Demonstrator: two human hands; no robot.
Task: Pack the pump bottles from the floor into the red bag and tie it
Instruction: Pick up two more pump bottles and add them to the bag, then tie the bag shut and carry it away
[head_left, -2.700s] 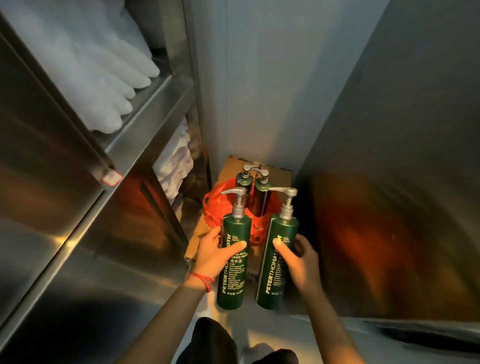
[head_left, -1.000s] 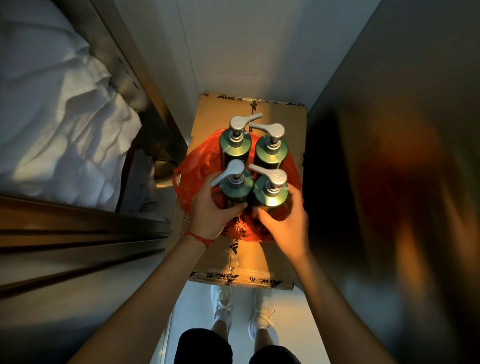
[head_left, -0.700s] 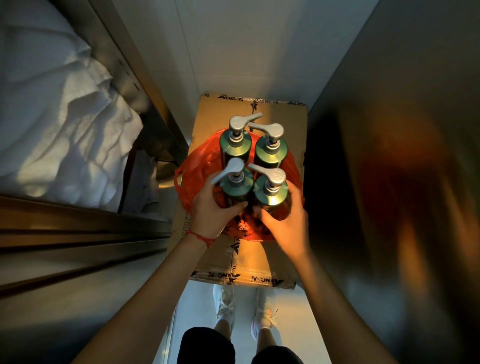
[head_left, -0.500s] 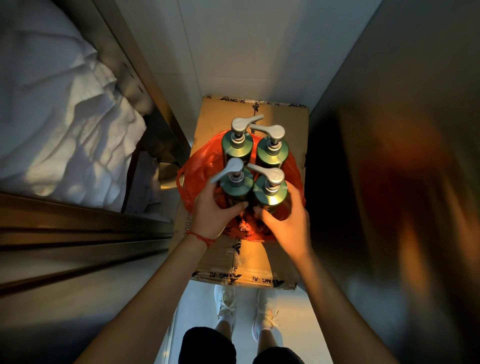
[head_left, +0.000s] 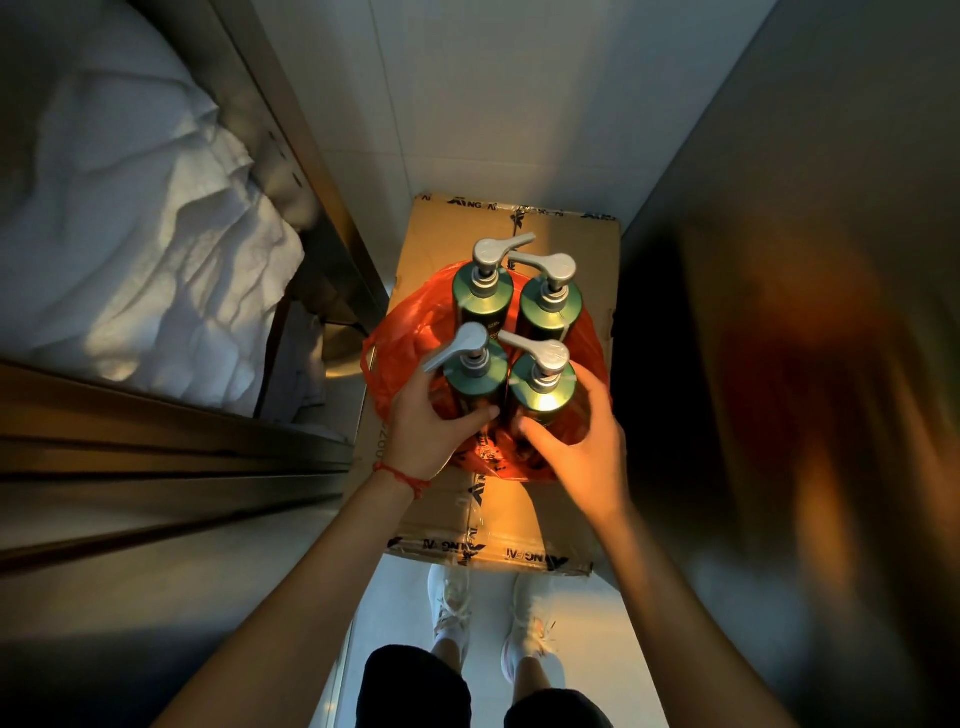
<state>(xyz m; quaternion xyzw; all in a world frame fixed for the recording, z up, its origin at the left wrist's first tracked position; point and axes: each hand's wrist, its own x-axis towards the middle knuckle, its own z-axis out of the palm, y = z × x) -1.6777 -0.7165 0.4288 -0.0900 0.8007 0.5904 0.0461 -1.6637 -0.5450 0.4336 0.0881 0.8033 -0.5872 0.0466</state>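
Several green pump bottles with silver pump heads stand upright in the open red bag (head_left: 410, 327), which rests on a cardboard box (head_left: 519, 504). My left hand (head_left: 431, 426) is wrapped around the near-left bottle (head_left: 475, 369). My right hand (head_left: 576, 441) grips the near-right bottle (head_left: 543, 389). Behind them stand the far-left bottle (head_left: 480, 291) and the far-right bottle (head_left: 550, 306), touching each other. The lower parts of all the bottles are hidden inside the bag.
A steel shelf unit (head_left: 171, 457) with folded white linen (head_left: 130, 249) fills the left side. A steel wall (head_left: 805, 364) closes the right. A white tiled wall (head_left: 493, 104) is behind the box. My feet (head_left: 488, 613) stand on the floor just before the box.
2.7 s ago I held the two bottles up in front of the bag; now they stand inside it beside the other two. Over the last second my hands have barely moved.
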